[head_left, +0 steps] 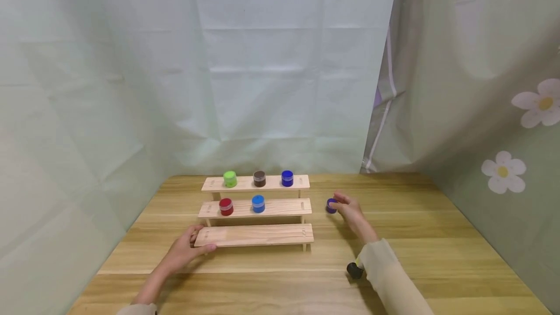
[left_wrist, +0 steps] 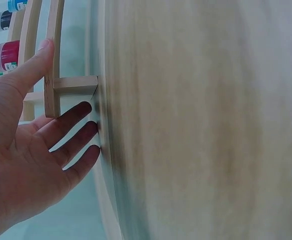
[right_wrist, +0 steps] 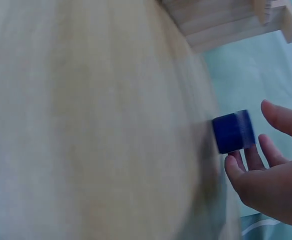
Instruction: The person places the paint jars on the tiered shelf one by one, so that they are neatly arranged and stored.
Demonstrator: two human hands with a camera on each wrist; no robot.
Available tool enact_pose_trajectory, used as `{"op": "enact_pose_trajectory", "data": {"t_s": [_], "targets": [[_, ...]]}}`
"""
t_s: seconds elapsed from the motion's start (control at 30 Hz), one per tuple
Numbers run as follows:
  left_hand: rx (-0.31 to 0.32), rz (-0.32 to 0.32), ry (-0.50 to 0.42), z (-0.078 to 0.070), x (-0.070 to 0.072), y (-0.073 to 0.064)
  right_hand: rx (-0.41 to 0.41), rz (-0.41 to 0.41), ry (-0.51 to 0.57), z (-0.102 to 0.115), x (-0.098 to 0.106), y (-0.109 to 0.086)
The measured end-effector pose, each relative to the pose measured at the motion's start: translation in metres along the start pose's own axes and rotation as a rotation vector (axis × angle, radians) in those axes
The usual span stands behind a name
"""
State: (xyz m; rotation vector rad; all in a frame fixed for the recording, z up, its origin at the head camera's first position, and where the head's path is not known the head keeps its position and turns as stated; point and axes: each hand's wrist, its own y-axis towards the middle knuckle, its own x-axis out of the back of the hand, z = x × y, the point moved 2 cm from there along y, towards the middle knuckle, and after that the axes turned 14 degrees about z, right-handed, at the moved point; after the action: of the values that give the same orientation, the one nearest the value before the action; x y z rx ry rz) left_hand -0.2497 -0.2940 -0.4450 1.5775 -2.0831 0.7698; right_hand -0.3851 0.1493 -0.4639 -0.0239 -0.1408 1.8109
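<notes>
A three-step wooden display rack (head_left: 255, 236) stands on the table. My left hand (head_left: 185, 249) grips the left end of its lowest board, thumb (left_wrist: 35, 62) along the front edge and other fingers spread beyond the end. On the middle board sit a red jar (head_left: 226, 207) and a light blue jar (head_left: 258, 204); the top board bears a green jar (head_left: 230, 179), a dark brown jar (head_left: 259, 179) and a dark blue jar (head_left: 287, 179). Right of the rack, my right hand (head_left: 351, 212) is at another dark blue jar (right_wrist: 232, 131), its fingers spread around the side.
Beside my right forearm lies a small black object (head_left: 354, 271), partly covered by the sleeve. The wooden table (head_left: 262, 290) runs back to a pale green cloth (head_left: 280, 86) that hangs behind and at both sides, with white flowers (head_left: 503, 172) on the right.
</notes>
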Motion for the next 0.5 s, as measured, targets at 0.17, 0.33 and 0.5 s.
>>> {"op": "enact_pose_trajectory", "data": {"t_s": [0.17, 0.33, 0.5], "targets": [[-0.001, 0.001, 0.0, -0.0005, 0.0001, 0.0005, -0.031, 0.012, -0.041, -0.0068, -0.0023, 0.003], [-0.016, -0.003, -0.014, -0.0003, -0.0014, 0.0005, -0.044, -0.005, -0.053, -0.009, -0.0034, 0.0031], [-0.012, -0.011, -0.014, -0.0014, -0.0012, -0.0006, -0.046, -0.027, -0.064, -0.0097, -0.0045, 0.0035]]}}
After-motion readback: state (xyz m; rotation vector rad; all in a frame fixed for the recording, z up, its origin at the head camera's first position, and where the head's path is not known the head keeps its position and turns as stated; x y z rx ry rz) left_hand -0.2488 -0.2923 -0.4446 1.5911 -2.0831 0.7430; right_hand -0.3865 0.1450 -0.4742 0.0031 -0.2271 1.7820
